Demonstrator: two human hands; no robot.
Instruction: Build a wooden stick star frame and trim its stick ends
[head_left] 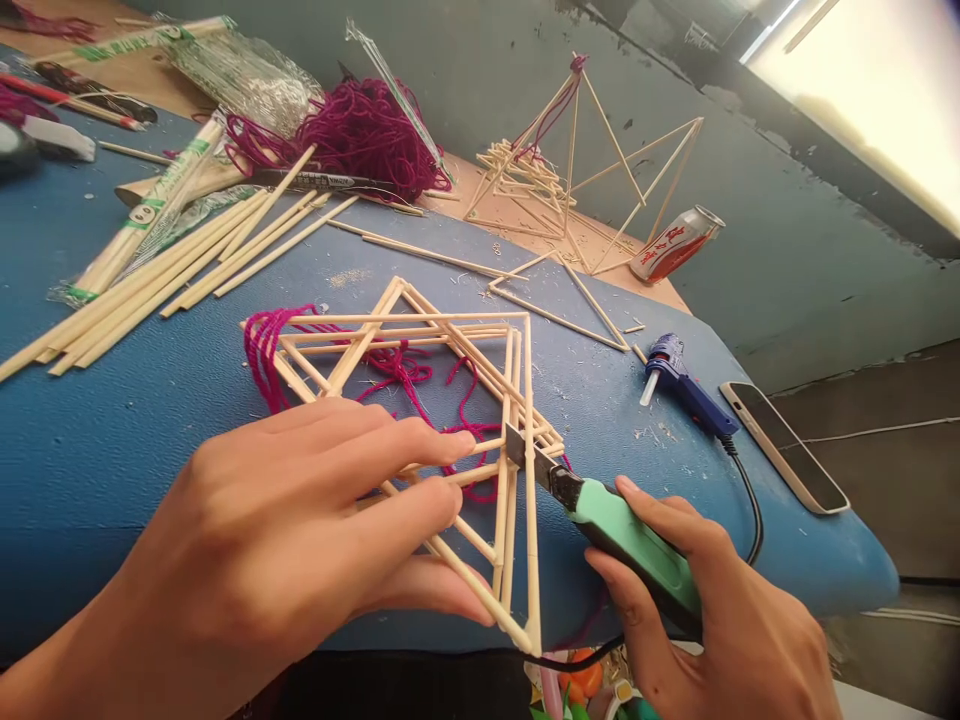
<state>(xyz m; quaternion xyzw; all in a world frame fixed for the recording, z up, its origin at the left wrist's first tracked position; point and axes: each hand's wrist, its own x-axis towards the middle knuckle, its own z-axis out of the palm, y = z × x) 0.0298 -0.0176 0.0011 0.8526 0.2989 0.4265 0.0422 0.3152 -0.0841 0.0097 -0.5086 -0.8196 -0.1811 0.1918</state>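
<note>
A frame of thin wooden sticks (531,500), joined into overlapping triangles, lies at the front of the blue table. My left hand (300,520) grips its lower left part, the thumb underneath and the fingers over the sticks. In my right hand (720,610) is a green utility knife (637,548), gripped by its handle. The blade points left and touches or nearly touches the sticks on the frame's right side; exact contact cannot be made out. Magenta yarn (266,350) loops over the frame's left corner, and more strands lie tangled inside it.
A blue glue gun (686,390) with a cord and a phone (787,445) lie at right. Loose sticks (150,285) and a heap of magenta yarn (367,135) are at back left. Behind stand a stick pyramid (574,130) and a tilted drink can (679,245).
</note>
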